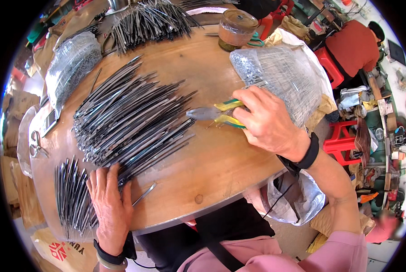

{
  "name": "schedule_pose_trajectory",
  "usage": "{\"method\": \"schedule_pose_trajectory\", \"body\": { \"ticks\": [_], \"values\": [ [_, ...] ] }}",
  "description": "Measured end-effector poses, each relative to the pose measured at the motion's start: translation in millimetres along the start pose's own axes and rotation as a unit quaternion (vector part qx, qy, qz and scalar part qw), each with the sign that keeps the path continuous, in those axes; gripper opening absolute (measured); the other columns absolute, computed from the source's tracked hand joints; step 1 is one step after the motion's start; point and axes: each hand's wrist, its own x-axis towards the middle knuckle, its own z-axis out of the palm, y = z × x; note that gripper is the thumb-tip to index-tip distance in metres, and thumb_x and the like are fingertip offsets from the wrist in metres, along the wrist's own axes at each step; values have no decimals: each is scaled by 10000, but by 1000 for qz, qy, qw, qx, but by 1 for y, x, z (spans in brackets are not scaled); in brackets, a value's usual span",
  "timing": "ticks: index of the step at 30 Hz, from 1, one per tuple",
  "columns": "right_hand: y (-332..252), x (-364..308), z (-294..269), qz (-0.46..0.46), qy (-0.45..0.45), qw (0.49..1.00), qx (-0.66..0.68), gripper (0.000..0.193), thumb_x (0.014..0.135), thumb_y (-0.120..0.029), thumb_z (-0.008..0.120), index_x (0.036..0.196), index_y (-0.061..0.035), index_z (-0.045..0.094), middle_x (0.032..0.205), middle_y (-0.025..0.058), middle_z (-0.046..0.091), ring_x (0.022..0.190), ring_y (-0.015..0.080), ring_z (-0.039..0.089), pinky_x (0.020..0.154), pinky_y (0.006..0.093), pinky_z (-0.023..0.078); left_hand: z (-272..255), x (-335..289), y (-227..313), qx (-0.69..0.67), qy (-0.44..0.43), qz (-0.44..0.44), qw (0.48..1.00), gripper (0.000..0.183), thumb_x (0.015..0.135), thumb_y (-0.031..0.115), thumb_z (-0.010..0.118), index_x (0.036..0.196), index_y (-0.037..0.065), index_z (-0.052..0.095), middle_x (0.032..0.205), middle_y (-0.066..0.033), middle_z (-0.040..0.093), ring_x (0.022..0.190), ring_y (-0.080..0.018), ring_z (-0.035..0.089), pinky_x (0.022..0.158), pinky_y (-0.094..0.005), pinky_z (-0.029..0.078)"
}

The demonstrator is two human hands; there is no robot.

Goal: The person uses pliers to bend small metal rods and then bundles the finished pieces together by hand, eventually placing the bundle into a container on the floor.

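Note:
My right hand [271,122] is closed round the yellow-and-green handles of a pair of pliers [204,113]. The plier jaws lie at the right ends of a wide pile of thin dark metal strips [130,120] on the table; whether they grip one I cannot tell. My left hand [111,204] lies with its fingers stretched over the near edge of that pile, thumb apart. Beside it to the left is a smaller bundle of strips [71,195]. One loose strip [146,192] sits just right of the thumb.
The wooden table [203,177] has a curved near edge. At its back stand another strip heap [153,22] and a tin-topped jar [237,29]. Plastic bags of fine metal pieces lie left [73,63] and right [275,72]. Scissors [37,144] rest at far left. Another person [353,47] sits behind.

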Motion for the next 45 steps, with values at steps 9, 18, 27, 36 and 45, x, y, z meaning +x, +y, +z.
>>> {"method": "schedule_pose_trajectory", "body": {
  "ticks": [9,18,27,36,45],
  "values": [
    [-14,7,-62,206,145,946,203,129,760,-34,731,867,17,680,1050,122,646,890,189,649,773,290,519,-9,8,-21,-88,-31,17,996,106,811,-28,613,916,-22,607,820,-161,501,793,-350,521,682,-427,428],
    [-14,-21,-101,94,78,986,-110,276,652,27,737,895,60,611,1089,185,616,921,360,633,779,371,520,-17,29,-26,70,-9,117,991,235,807,-2,573,1036,46,575,816,-104,524,808,-294,564,718,-403,468],
    [-71,-56,-89,405,290,729,470,133,926,-88,617,1008,16,622,1213,149,583,1009,193,575,859,315,472,-34,56,-32,104,-37,190,976,202,857,19,579,1054,61,563,815,-126,575,853,-321,593,754,-425,466],
    [-102,-56,-23,451,188,537,688,190,855,-91,720,948,58,645,1033,158,614,784,186,588,719,291,481,-15,38,-55,-114,-77,38,990,305,918,17,532,1220,21,574,1043,-192,640,942,-350,627,829,-377,488],
    [-109,-63,-14,454,136,523,709,180,850,-88,725,931,55,653,1049,165,599,773,175,582,714,280,483,-37,11,-60,-179,-75,-126,973,283,796,82,683,1059,-17,647,950,-157,590,939,-366,561,820,-434,462]
  ]
}}
